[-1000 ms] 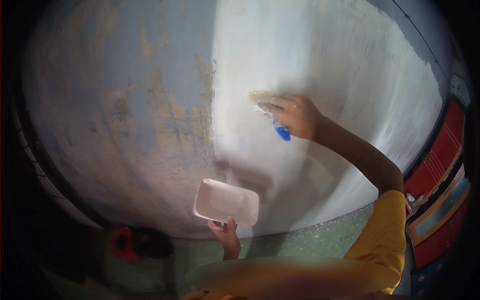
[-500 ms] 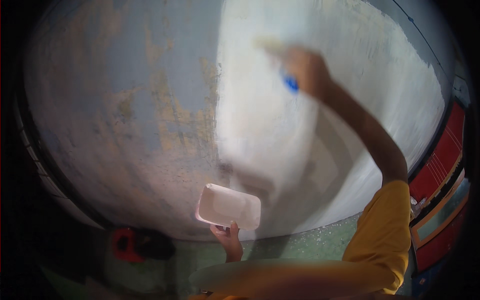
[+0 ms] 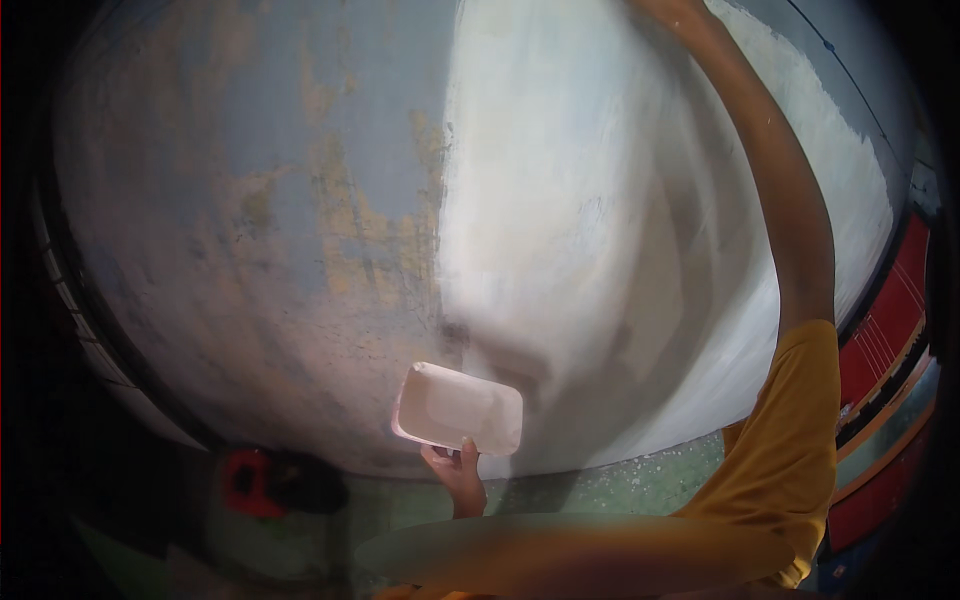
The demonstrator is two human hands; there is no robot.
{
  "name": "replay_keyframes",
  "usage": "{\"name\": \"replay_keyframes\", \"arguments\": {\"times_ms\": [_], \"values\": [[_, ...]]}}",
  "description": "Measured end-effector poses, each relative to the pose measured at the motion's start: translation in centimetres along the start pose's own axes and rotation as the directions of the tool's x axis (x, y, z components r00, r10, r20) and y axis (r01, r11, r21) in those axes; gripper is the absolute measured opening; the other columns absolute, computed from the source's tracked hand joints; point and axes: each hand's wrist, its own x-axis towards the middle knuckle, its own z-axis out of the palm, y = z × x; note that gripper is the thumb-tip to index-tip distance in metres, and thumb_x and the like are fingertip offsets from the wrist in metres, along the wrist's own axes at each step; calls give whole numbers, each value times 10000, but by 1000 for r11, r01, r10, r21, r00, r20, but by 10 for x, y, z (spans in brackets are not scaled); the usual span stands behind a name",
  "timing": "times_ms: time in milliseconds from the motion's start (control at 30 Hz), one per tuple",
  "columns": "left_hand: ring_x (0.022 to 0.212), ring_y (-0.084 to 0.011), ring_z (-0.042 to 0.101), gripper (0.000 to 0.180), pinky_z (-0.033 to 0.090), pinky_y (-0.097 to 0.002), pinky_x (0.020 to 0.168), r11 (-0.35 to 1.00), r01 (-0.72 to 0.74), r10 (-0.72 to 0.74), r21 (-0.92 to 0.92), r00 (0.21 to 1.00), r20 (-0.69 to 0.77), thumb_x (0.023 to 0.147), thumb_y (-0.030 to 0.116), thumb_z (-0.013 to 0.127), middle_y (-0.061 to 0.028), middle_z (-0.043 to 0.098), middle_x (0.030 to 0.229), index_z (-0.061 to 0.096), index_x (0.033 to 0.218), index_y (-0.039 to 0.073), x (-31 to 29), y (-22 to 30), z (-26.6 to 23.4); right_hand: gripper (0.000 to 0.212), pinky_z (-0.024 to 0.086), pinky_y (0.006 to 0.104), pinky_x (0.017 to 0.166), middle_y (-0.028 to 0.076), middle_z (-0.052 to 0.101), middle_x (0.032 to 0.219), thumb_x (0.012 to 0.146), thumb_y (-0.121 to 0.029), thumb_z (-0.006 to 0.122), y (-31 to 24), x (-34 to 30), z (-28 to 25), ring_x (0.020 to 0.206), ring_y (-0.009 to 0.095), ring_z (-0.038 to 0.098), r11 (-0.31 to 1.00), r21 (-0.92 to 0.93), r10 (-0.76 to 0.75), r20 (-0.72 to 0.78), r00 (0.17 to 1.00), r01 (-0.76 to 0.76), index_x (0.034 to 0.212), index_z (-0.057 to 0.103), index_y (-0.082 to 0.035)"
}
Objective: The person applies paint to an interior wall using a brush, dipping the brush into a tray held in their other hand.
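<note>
My left hand (image 3: 460, 482) grips a pale rectangular plastic tub (image 3: 408, 428) by its lower edge, thumb over the rim and fingers behind. The tub is tilted so its inside shows, with a whitish layer in it. My right arm is stretched up, and my right hand (image 3: 678, 12) is cut off by the top edge of the picture. Its fingers, and anything in them, are out of sight. Before me stands a wall with white paint (image 3: 530, 170) on its right part, while the left part is worn grey-blue (image 3: 270, 100) with yellowish patches.
Low on the left sits a red and black object (image 3: 255, 483), too dark to name. Red panels with a wooden frame (image 3: 885, 440) stand at the far right. A dark cord (image 3: 850, 85) runs down the wall at upper right. White specks dot the green floor (image 3: 640, 483).
My right hand, which held a blue-handled brush against the white area, has swept up and right to the top edge, and the brush has left view. My left hand and tub stay nearly in place.
</note>
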Motion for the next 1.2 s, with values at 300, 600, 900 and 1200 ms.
{"name": "replay_keyframes", "arguments": {"times_ms": [300, 600, 900, 1200], "values": [[1172, -222, 413, 607, 436, -360, 929, 999, 43, -45, -33, 998, -51, 910, 53, 571, -152, 346, 1310, 178, 1371, 19, 4, -4, -8, 277, 538, 367, 777, 68, 657, 1133, 727, -131, 638, -100, -230, 36, 898, 246, 652, 812, 540, -499, 445, 744, 221, 994, 712, -142], [996, -101, 457, 509, 429, -236, 743, 997, 31, -26, 70, 997, -78, 925, 197, 596, -35, 415, 1191, 263, 1300, 109, 1, -6, -10, 388, 463, 436, 856, 187, 652, 1006, 910, -360, 569, -30, -11, 32, 949, 357, 595, 1000, -7, 27, 467, 884, -27, 1022, 626, 7], [984, -107, 466, 529, 433, -249, 732, 995, 14, -4, 96, 995, -102, 922, 209, 598, -36, 408, 1205, 254, 1310, 109, 6, -13, -10, 380, 570, 350, 756, 58, 644, 1163, 750, -91, 650, -85, -156, 63, 1019, 244, 631, 890, 154, -456, 242, 857, 429, 1129, 647, -121], [1071, -143, 460, 553, 460, -291, 811, 997, 23, -16, 73, 996, -92, 924, 202, 596, -56, 388, 1254, 234, 1329, 98, 1, -14, -10, 378, 515, 391, 720, 145, 682, 825, 874, -415, 614, -56, -48, 34, 733, 308, 642, 972, 157, 55, 570, 820, -174, 967, 672, -53]]}}
